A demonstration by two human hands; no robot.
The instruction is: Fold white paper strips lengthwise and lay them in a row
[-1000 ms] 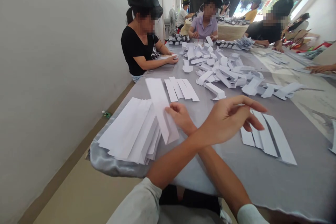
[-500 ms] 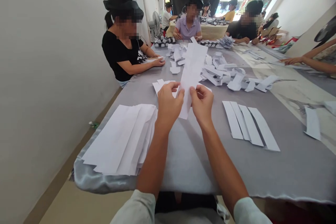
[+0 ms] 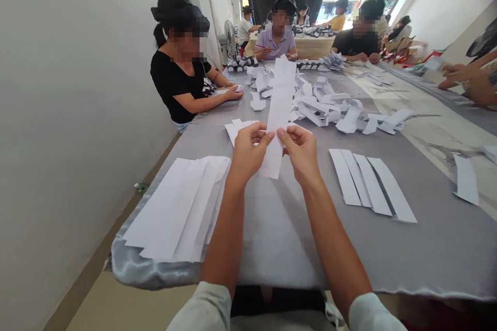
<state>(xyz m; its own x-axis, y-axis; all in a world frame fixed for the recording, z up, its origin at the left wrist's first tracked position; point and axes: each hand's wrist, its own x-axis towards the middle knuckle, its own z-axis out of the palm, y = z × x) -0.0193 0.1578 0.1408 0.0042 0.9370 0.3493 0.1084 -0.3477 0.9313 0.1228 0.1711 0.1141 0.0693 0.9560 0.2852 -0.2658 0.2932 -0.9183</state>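
A long white paper strip (image 3: 280,98) stands tilted away from me above the table, pinched near its lower part by both hands. My left hand (image 3: 250,150) grips its left edge, thumb on the front face and fingers curled behind. On the right edge my right hand (image 3: 301,150) pinches the same way, its thumb close to the left one. Beneath my left forearm's outer side lies a thick stack of white paper sheets (image 3: 166,207). Several flat paper strips (image 3: 373,183) lie side by side to the right. Partly hidden behind my left hand are other paper pieces (image 3: 233,129).
A heap of folded white paper pieces (image 3: 318,101) covers the table's middle. The grey tablecloth (image 3: 272,238) drapes over the near edge. A person in black (image 3: 180,77) sits at the left, and others sit around the far side. One more strip (image 3: 466,178) lies far right.
The strip looks narrower at its upper part now, and my thumbs have come closer together on it. A co-worker's hands at the far right have moved.
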